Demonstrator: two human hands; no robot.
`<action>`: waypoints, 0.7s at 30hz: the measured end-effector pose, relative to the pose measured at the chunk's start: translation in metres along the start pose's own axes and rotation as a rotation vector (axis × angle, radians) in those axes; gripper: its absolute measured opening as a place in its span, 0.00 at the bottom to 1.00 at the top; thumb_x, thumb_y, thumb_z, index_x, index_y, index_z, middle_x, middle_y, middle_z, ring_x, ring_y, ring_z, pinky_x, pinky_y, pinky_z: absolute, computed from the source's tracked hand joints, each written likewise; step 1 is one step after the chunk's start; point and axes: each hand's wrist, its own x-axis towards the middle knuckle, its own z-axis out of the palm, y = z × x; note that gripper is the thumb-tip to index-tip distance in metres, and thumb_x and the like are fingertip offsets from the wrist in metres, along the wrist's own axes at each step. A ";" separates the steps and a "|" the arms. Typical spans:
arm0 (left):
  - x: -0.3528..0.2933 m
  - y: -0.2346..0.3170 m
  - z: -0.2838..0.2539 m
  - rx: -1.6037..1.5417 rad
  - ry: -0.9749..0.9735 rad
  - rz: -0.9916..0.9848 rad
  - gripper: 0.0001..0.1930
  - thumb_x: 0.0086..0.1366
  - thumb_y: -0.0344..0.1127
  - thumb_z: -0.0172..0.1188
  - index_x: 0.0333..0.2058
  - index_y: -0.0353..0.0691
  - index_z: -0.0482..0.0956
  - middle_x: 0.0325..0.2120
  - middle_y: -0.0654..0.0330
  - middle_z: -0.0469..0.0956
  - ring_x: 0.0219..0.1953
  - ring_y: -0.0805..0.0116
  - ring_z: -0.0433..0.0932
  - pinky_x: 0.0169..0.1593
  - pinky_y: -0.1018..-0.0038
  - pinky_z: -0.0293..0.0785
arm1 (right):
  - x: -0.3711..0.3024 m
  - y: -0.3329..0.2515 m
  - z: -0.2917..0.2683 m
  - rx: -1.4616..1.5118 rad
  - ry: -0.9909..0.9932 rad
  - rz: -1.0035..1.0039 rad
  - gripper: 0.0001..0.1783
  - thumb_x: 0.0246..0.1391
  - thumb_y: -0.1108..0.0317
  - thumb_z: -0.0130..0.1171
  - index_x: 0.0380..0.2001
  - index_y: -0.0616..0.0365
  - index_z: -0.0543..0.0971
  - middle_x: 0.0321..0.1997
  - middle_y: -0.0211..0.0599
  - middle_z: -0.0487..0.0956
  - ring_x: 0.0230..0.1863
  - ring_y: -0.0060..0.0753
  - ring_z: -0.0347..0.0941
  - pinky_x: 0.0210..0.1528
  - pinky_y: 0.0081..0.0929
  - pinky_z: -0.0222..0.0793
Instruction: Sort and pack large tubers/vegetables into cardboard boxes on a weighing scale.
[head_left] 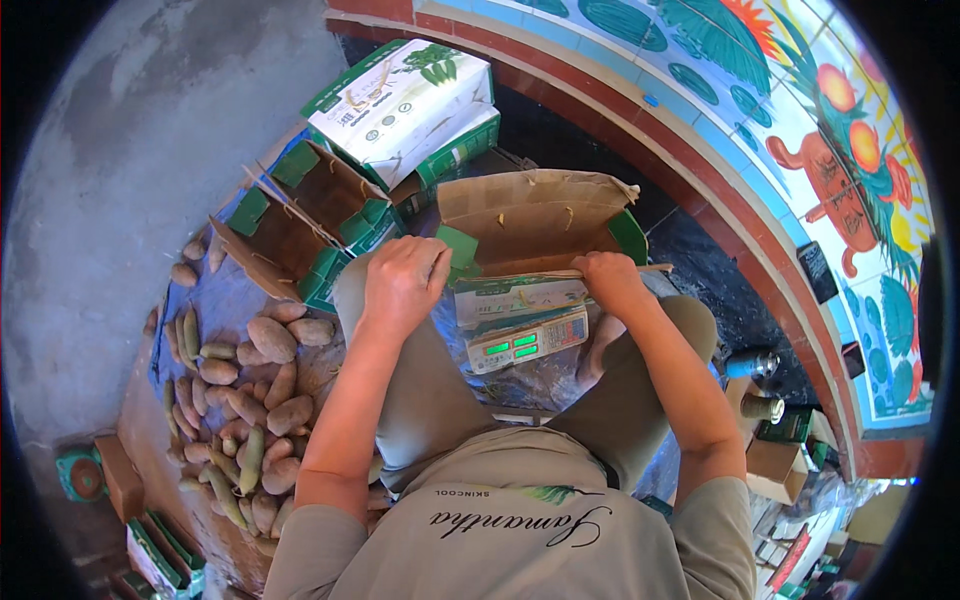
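An open cardboard box (540, 215), brown inside with green corner flaps, stands in front of me between my knees. My right hand (612, 282) has its fingers closed over the box's near edge. At the box's left corner, my left hand (403, 282) is closed beside a green flap (458, 250); whatever its fingers hold, if anything, is hidden. Just below the box's near wall, a digital scale (525, 345) shows lit green displays and a keypad. The box seems to rest on this scale, though its underside is hidden.
Brown potato-like tubers (272, 340) and long green cucumber-like vegetables (252, 460) are heaped on blue sheeting at my left. Another open box (290, 225) stands at the far left, near a white-and-green printed carton (400, 105). A painted tile wall (700, 110) curves along the right.
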 end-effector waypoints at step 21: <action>0.009 0.011 0.013 0.040 -0.104 -0.021 0.05 0.47 0.24 0.63 0.23 0.37 0.75 0.20 0.57 0.75 0.23 0.59 0.74 0.28 0.68 0.69 | -0.002 0.007 -0.003 0.055 0.130 -0.217 0.05 0.40 0.71 0.55 0.26 0.52 0.74 0.24 0.33 0.73 0.31 0.35 0.73 0.34 0.31 0.67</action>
